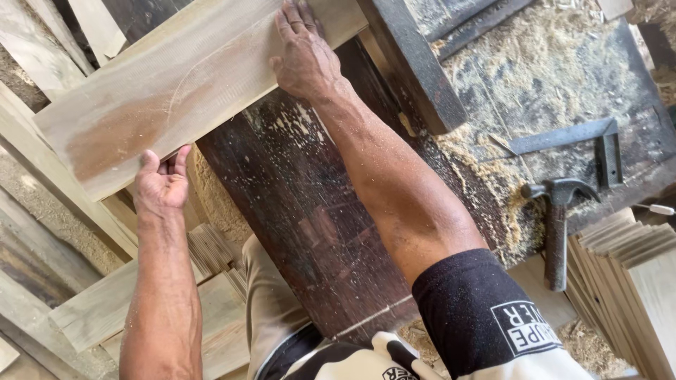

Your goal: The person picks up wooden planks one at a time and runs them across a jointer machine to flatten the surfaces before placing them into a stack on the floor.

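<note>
A long pale wooden plank (169, 91) with a brownish stain lies slantwise across the dark worn workbench (310, 211). My left hand (162, 184) grips the plank's near edge from below, fingers curled around it. My right hand (304, 53) presses flat on the plank's top face near its far end, fingers spread. A dark metal fence or guide bar (412, 63) runs just right of my right hand.
A claw hammer (558, 225) lies on the sawdust-covered bench at the right, beside a metal square (577, 141). A stack of thin wooden boards (630, 281) stands at the lower right. More planks (42, 232) lie on the floor at the left.
</note>
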